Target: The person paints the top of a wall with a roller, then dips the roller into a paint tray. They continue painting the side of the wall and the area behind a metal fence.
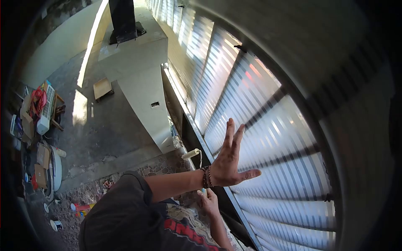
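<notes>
My left hand (228, 165), with a braided bracelet (207, 176) at its wrist, is raised in front of the striped translucent panels (268, 138). Its fingers and thumb are stretched apart and hold nothing. Lower down, my right hand (209, 203) is closed round the handle of a paint roller (191, 154). The roller's pale sleeve and wire frame show above my left forearm, which hides the middle of the tool. A bit of the handle (204, 191) shows at my right fingers.
A dark metal rail (243, 213) runs below the panels. A grey plastered counter (138, 83) with a black post (122, 21) stands beyond. On the floor at left are a cardboard box (42, 165), a white tub (56, 167), a small bucket (56, 225) and a piled-up stool. Stone-patterned tiles lie below.
</notes>
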Demonstrator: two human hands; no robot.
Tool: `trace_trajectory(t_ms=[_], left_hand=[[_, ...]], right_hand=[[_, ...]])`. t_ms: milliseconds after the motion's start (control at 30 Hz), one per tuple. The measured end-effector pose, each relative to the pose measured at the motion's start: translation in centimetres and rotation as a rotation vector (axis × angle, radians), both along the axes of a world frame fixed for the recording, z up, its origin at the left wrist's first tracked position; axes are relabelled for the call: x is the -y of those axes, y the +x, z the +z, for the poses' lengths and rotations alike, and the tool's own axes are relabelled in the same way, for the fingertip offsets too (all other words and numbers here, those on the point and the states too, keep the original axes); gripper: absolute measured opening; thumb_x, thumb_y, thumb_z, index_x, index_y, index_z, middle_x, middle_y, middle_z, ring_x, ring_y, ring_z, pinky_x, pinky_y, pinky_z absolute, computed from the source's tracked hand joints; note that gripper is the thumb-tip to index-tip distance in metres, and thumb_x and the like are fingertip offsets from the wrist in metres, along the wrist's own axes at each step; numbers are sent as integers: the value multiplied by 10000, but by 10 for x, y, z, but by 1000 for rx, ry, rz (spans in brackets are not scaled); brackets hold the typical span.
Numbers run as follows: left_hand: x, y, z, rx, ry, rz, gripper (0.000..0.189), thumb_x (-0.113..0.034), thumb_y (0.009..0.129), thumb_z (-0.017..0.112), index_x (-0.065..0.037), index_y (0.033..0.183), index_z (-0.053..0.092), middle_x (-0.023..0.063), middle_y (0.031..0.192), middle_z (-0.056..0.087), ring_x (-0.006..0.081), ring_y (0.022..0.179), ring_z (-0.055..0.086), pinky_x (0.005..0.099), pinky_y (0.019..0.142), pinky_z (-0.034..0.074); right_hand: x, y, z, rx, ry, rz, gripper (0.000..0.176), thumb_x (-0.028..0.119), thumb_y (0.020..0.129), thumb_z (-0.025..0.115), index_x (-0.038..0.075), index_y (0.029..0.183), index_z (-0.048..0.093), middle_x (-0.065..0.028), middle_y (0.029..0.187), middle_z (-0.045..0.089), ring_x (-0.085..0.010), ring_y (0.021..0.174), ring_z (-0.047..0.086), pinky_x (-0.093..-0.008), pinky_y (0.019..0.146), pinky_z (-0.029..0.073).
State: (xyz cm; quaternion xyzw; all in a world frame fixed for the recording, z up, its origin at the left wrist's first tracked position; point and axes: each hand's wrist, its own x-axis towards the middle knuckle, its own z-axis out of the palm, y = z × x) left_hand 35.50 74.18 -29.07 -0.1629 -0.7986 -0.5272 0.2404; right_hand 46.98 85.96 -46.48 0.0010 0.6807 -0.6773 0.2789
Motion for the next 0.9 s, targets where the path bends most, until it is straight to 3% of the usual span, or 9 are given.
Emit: trace_trajectory(t_ms=[133,233,300,400,433,600,700,767,900], left_hand=[[13,7,7,54,-39,17,1159,-575,740,716,4,1472,27,355,1488,-18,462,1412,29,544,1128,128],[17,10,13,91,-15,24,1080,-531,760,723,-16,1474,98,287,1511,75,406,1419,111,542,1117,192],[20,13,20,247,130,23,1008,-483,780,726,-46,1476,143,221,1514,149,373,1411,175,542,1090,268],[26,3,28,204,141,200,990,-477,789,713,-35,1470,147,216,1520,147,357,1416,168,508,1103,258],[30,-5,30,131,77,286,995,-490,795,701,-24,1470,136,225,1526,130,354,1422,148,493,1120,228],[51,-40,45,134,117,125,1177,-619,778,641,41,1469,-45,323,1517,-46,385,1440,-24,454,1158,100],[51,-45,34,25,-11,154,1223,-566,746,705,25,1467,-87,323,1510,-81,423,1429,-39,495,1148,118],[57,-46,34,-37,-69,127,1215,-508,747,728,1,1472,-104,342,1494,-86,476,1411,-33,542,1134,130],[69,-52,35,-18,-75,84,1216,-499,733,732,11,1469,-91,389,1464,-125,550,1376,-56,595,1118,92]], right_hand=[[16,-42,25,-121,66,67,139,154,884,640,31,895,576,20,613,517,-60,493,446,-242,446,339],[32,-71,60,-362,91,159,373,208,889,633,-11,1182,560,-116,1040,628,-222,984,604,-350,832,479],[43,-90,71,-515,105,259,533,275,914,598,2,1342,438,-148,1325,492,-263,1265,442,-385,1042,352],[77,-109,83,-621,-80,57,516,309,884,606,-8,1273,491,-192,1196,594,-289,1139,573,-378,922,441],[81,-110,95,-550,51,134,493,323,924,560,47,1320,463,-149,1289,511,-264,1224,477,-389,1020,369],[115,-133,45,-583,-85,161,350,300,914,548,17,1118,577,-136,1110,602,-269,1083,553,-412,948,419],[108,-121,13,-537,-8,204,343,282,928,541,-4,1115,566,-145,1126,602,-270,1109,545,-418,957,419],[104,-127,-50,-696,19,280,329,276,971,497,-1,1135,564,-110,1041,608,-224,919,594,-373,800,493],[123,-167,-32,-507,-42,299,330,278,977,490,3,1144,563,-100,1019,603,-208,873,584,-355,759,489]])
